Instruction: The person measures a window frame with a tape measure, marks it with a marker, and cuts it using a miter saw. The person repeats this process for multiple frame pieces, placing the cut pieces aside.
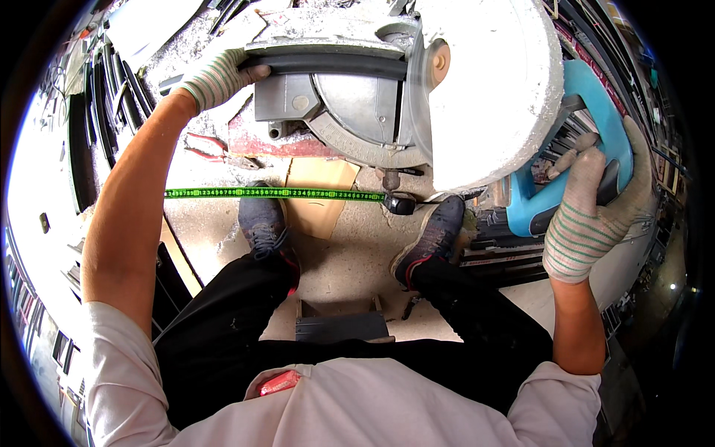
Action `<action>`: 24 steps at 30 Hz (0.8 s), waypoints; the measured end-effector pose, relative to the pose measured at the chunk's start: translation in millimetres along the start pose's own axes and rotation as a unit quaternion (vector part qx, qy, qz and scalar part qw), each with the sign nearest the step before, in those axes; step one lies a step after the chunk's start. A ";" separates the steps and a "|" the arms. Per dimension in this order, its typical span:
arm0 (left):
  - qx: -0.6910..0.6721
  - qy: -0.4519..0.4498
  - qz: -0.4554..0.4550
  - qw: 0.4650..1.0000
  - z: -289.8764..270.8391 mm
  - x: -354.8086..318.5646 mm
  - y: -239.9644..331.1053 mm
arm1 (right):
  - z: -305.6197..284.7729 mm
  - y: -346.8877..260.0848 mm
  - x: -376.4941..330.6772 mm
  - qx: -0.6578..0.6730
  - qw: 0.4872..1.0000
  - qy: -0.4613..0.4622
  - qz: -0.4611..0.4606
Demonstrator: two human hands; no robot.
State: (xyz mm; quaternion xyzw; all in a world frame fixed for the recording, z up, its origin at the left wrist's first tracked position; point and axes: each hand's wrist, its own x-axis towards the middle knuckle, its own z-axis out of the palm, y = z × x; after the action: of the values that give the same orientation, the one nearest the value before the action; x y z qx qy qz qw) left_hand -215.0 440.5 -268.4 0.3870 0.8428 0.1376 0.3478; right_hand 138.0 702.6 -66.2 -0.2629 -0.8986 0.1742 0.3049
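Note:
My left hand, in a striped knit glove, grips the end of a long dark metal profile lying across the table of a miter saw. My right hand, also gloved, is closed around the saw's blue handle. The saw's white dust-covered blade guard sits between the two hands. A green tape measure strip stretches out below the saw, ending at a black case.
My two shoes stand on a dusty floor with a cardboard piece between them. Red-handled pliers lie left of the saw. Dark metal profiles are stacked at left and right.

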 end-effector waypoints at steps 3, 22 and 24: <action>-0.019 -0.001 0.003 1.000 0.1 -0.2 0.7 | 1.2 -5.5 -1.6 0.063 0.997 -0.009 0.052; 0.000 0.042 0.014 0.999 6.6 0.6 0.4 | -0.6 -1.6 -7.6 0.055 0.997 -0.033 0.039; -0.024 0.056 0.035 0.998 9.1 -0.1 -6.2 | -0.5 0.0 -7.6 0.052 0.998 -0.034 0.027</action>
State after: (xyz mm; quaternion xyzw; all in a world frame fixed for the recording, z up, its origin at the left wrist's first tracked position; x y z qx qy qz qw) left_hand -212.1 435.9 -278.0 0.3993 0.8433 0.1915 0.3045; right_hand 143.4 698.3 -69.3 -0.2646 -0.8908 0.2380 0.2824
